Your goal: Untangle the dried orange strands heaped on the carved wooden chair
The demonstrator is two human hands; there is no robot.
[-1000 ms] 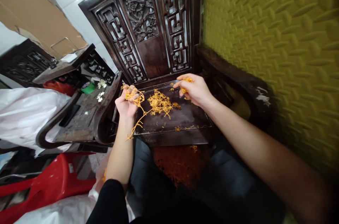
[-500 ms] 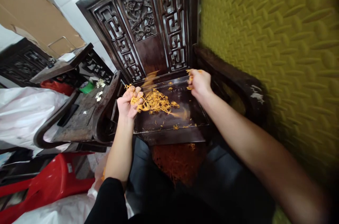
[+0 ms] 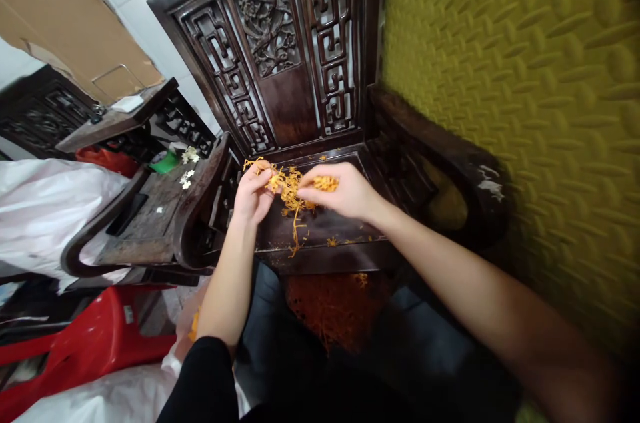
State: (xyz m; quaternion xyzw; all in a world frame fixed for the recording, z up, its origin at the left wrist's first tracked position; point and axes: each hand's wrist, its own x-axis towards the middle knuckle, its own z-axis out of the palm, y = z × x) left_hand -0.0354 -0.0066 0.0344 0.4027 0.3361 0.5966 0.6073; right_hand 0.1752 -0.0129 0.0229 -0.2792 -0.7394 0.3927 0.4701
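A yellow-green wall covering with a raised leaf-like pattern (image 3: 515,76) filled the right side. Beside it, at the far middle, stood a dark, glossy wooden chair with a carved openwork back (image 3: 290,103). A brown cardboard sheet with torn edges (image 3: 55,9) leaned at the far left, and a bulging white bag (image 3: 55,209) lay nearer on that side. At the near left was a red plastic stool (image 3: 100,336). A worn dark wooden seat between curved arms (image 3: 150,236) stood left of the chair, bearing a black flat object (image 3: 127,213), a green item (image 3: 165,161) and small pale blossom-like pieces (image 3: 187,179). A reddish-brown fibrous mass (image 3: 335,309) showed below the chair's front edge.

Over the chair's seat, the right hand (image 3: 345,193) was curled, its grip closed around small orange pieces (image 3: 326,183) against the palm. The left hand (image 3: 253,199), just beside it, pinched thin, branching orange strands (image 3: 274,181) between thumb and fingers. The loose orange heap (image 3: 293,199) lay on the seat between the hands, partly hidden by them. One thin orange stem (image 3: 296,229) trailed toward the near edge, and a tiny orange sprig (image 3: 332,242) lay to its right.
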